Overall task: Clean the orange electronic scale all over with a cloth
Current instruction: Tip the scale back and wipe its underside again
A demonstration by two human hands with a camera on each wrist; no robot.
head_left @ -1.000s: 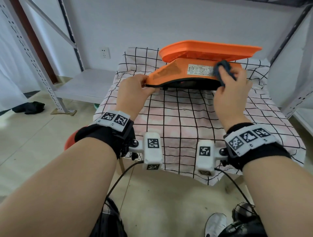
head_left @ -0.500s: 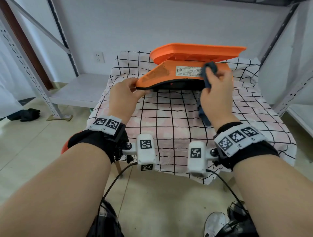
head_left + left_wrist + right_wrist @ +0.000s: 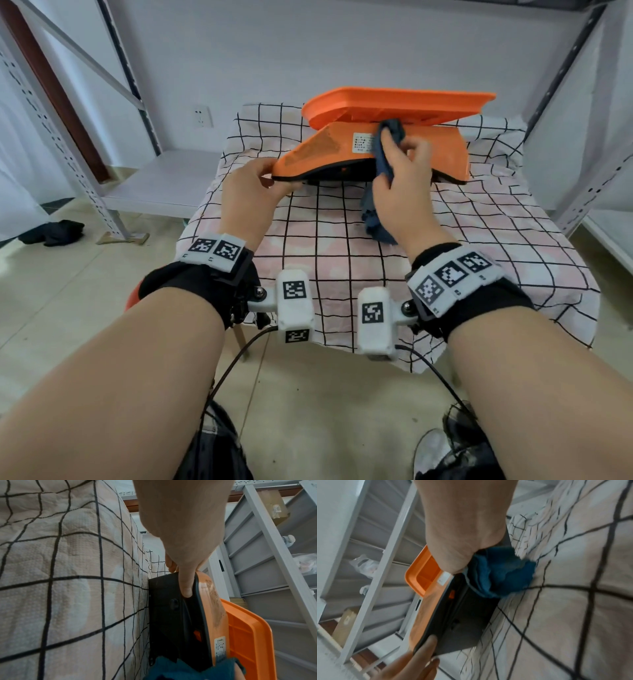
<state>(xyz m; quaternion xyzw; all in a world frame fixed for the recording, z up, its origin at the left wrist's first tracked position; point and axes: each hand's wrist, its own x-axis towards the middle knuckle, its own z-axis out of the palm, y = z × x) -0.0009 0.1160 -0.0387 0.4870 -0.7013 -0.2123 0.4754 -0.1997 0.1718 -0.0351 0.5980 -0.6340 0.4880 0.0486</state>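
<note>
Scale (image 3: pixel 404 150) tilted; left hand (image 3: pixel 251 192) grips edge, right hand (image 3: pixel 404 178) presses cloth (image 3: pixel 385 147).

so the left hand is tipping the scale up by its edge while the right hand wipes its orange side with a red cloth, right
Not quite: the cloth is dark blue, not red, as the right wrist view shows plainly. The rest holds: the left hand grips the edge of the scale and tips it up off the checked table cover, while the right hand presses the cloth against its orange side.
</note>
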